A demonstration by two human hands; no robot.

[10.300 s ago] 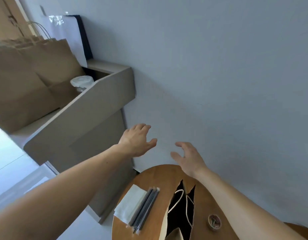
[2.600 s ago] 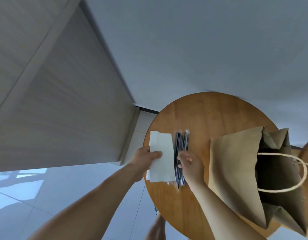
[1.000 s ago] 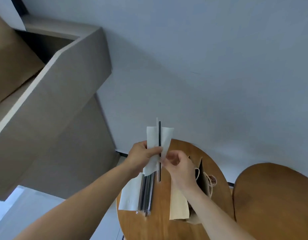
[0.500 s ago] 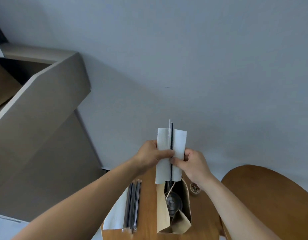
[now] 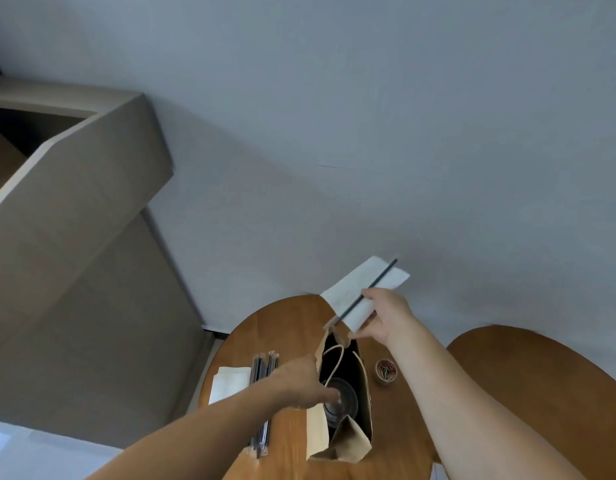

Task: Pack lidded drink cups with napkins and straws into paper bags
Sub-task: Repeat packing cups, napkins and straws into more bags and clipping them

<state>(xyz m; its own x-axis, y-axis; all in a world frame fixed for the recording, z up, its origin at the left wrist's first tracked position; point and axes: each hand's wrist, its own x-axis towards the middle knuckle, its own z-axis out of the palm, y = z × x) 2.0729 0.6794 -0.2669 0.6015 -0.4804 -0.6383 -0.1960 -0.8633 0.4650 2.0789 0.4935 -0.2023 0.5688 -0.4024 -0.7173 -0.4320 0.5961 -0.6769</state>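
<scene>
Paper bag (image 5: 348, 427) stands open on the bench (image 5: 289, 327) with a lidded cup (image 5: 341, 400) inside, my left hand (image 5: 303, 382) gripping its 9 o'clock rim, my right hand (image 5: 386, 317) at 12 o'clock pinching napkin (image 5: 365, 289) and straw (image 5: 369, 292), yet to go in.

My right hand (image 5: 386, 317), right of centre, pinches a napkin (image 5: 351, 289) and straw (image 5: 376, 280); my left hand (image 5: 298, 384), lower centre, stretches its thumb out, fingers hidden.

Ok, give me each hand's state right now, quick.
Left hand: reaching into brown paper bag; grip cannot be told.
Right hand: pinches white paper napkin and thin black straw.
</scene>
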